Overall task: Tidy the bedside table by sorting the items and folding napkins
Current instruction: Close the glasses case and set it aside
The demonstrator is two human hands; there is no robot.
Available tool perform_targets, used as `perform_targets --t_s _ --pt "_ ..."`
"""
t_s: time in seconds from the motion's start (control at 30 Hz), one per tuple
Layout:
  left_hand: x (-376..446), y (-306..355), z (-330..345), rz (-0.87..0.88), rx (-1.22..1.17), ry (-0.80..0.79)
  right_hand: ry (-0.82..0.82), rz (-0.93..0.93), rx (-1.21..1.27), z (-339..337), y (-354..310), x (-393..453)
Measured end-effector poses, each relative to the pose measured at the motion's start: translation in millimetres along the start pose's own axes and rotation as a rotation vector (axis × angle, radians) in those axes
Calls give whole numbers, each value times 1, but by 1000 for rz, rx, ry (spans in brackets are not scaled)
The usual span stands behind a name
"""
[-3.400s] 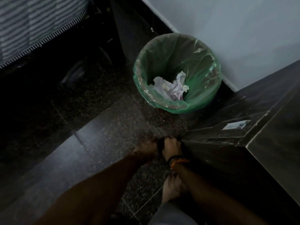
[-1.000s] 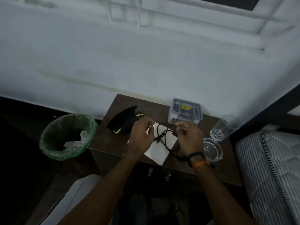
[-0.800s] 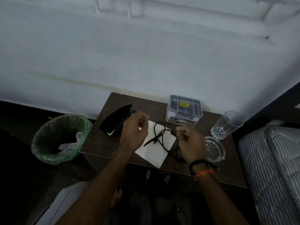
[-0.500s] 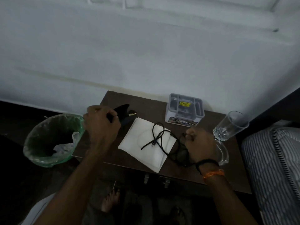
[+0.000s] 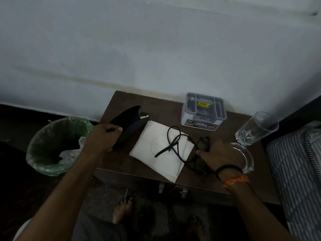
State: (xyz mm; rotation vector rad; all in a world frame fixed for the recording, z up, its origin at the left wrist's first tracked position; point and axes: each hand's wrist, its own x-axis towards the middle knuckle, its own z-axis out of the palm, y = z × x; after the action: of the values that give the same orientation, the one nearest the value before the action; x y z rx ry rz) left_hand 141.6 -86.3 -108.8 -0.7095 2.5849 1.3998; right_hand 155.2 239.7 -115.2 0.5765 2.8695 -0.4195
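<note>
Left hand (image 5: 102, 136) grips the black cap (image 5: 126, 124) at the table's (image 5: 156, 105) nine o'clock; right hand (image 5: 220, 153) curls on sunglasses (image 5: 203, 143). The napkin (image 5: 161, 150), cable (image 5: 173, 141) atop, lies between them, nearer neither.

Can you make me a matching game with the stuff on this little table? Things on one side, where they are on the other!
Things:
1. black cable
2. drinking glass
3. grey organiser box
4. black cap

Places:
A. gripped by the left hand
B. at the back of the table, by the wall
C. lying across the white napkin
D. tilted, at the table's right edge

Pairs: 1-C, 2-D, 3-B, 4-A
</note>
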Motion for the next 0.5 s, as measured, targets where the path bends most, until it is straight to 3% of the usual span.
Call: perform_targets --t_s 0.2,0.5 --pt "7 -5 5 40 44 46 -49 15 49 -4 1 3" --pt "7 4 7 432 105 207 51 -28 245 -13 2 3"
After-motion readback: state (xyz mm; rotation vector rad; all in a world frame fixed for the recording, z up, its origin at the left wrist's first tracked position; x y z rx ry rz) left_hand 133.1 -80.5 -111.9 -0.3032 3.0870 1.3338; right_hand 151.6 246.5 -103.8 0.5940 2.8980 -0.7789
